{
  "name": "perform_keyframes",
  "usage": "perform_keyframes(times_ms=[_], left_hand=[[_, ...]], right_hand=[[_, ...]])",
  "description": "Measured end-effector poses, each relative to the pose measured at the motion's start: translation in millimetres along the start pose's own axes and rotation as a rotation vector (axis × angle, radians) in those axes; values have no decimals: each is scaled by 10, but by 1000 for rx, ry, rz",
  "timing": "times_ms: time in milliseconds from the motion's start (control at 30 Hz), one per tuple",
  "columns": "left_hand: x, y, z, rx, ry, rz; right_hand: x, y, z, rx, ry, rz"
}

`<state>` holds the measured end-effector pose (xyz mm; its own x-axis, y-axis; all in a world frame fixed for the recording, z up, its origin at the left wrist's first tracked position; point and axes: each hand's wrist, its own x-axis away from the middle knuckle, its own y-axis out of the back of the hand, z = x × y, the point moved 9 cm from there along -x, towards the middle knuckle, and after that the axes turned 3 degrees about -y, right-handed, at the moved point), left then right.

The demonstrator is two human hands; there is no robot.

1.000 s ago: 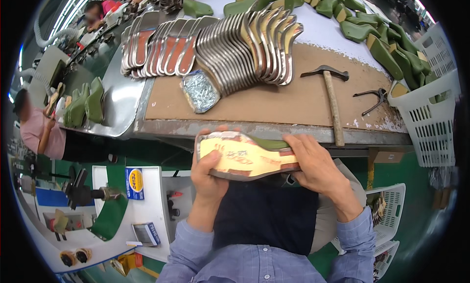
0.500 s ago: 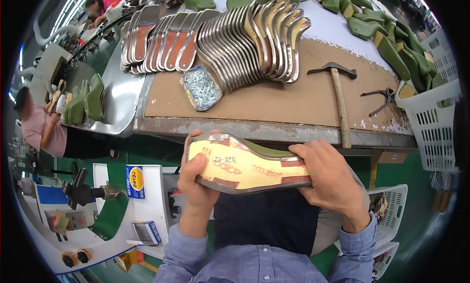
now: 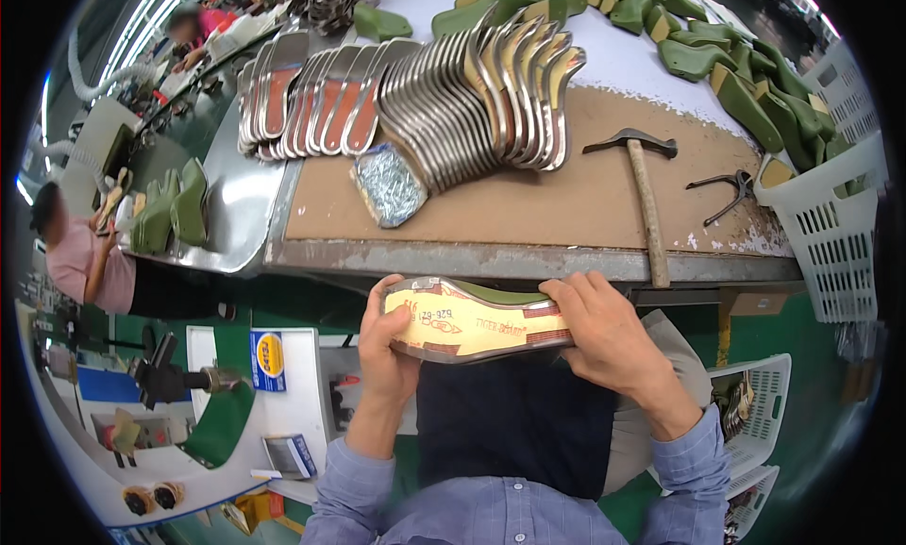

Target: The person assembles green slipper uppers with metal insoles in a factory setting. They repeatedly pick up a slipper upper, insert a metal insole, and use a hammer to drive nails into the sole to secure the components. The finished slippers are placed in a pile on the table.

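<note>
Above my lap, in front of the bench edge, I hold a green shoe last [image 3: 491, 293] sideways in both hands. A yellow insole board [image 3: 472, 324] with printed markings and dark striped patches covers its underside, which faces me. My left hand [image 3: 385, 347] is closed round the left end, thumb on the board. My right hand [image 3: 618, 342] grips the right end and hides it. On the bench beyond lie a wooden-handled hammer [image 3: 646, 205], a pair of pincers [image 3: 725, 191] and an open pack of small nails [image 3: 389, 188].
A long row of insoles [image 3: 439, 116] stands on the bench [image 3: 538, 210]. Many green lasts [image 3: 746, 101] are heaped at the far right, next to a white crate [image 3: 830, 224]. Another white crate [image 3: 755, 403] sits low at my right. A person in pink [image 3: 77, 257] works at the left.
The last has shifted slightly and its underside tilts a little, so the board looks narrower. Both hands keep their hold. The whole view has moved slightly.
</note>
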<state>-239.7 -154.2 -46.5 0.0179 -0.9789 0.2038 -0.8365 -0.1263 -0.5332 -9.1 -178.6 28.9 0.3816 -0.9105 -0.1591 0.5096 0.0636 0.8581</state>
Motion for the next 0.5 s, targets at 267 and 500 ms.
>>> perform_keyframes(times_ms=[267,500], left_hand=[[-1279,-299,-882,-1225,-628,79],[-1783,-280,-887,-1581,-404,57]], right_hand=[[90,18,59,-16,-102,-125],[117,59,54,8,-87,-106]])
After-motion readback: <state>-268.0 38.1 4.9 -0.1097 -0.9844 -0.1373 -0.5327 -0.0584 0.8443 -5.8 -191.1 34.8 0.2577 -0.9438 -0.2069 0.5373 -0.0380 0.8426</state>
